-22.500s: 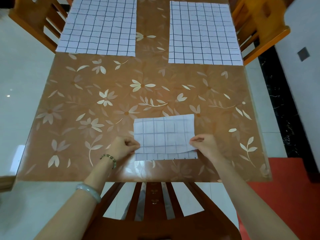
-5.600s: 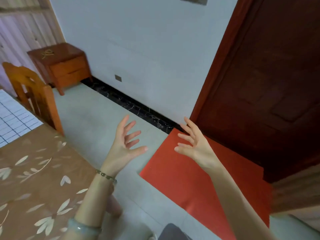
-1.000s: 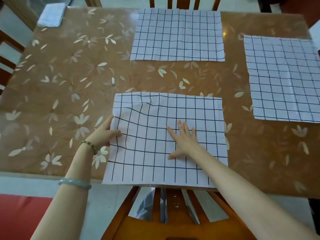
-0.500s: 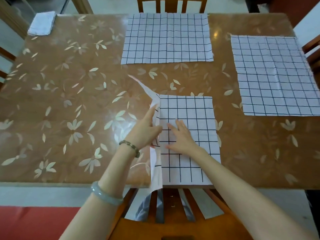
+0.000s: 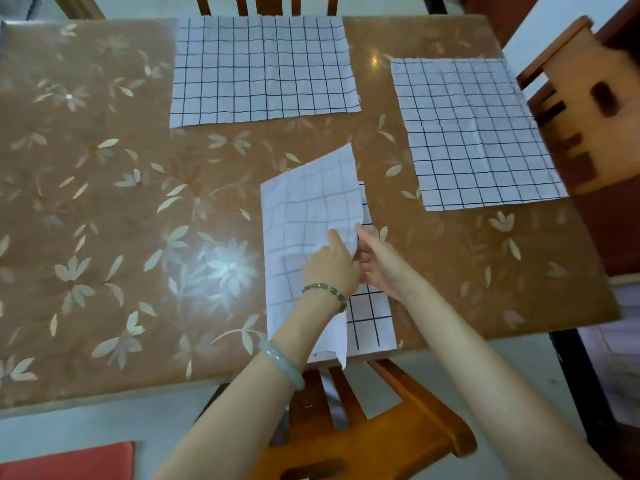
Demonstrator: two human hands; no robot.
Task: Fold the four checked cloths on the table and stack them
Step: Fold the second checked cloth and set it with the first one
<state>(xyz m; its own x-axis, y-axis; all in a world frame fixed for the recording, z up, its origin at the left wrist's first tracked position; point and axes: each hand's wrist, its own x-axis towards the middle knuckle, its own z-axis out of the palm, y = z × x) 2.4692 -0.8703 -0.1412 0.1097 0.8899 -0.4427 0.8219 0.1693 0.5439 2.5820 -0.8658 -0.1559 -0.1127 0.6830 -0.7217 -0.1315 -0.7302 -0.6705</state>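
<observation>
On the brown flowered table (image 5: 138, 237), near its front edge, lies a white checked cloth (image 5: 311, 209), its left half turned over onto the right half with the pale underside up. My left hand (image 5: 332, 265) pinches the turned-over edge. Touching it on the right, my right hand (image 5: 379, 263) grips the cloth's right edge with curled fingers. A strip of the lower layer shows at the bottom right. Two more checked cloths lie flat and unfolded: one at the far middle (image 5: 263, 67), one at the right (image 5: 474, 133).
A wooden chair (image 5: 346, 427) stands under the table's front edge below my arms. Another chair (image 5: 588, 98) stands at the right side and a third (image 5: 263, 3) at the far side. A red mat (image 5: 69, 462) lies on the floor at bottom left.
My left hand has carried the cloth's left half over to the right edge. My right hand has left the cloth's middle and now holds that right edge beside the left hand.
</observation>
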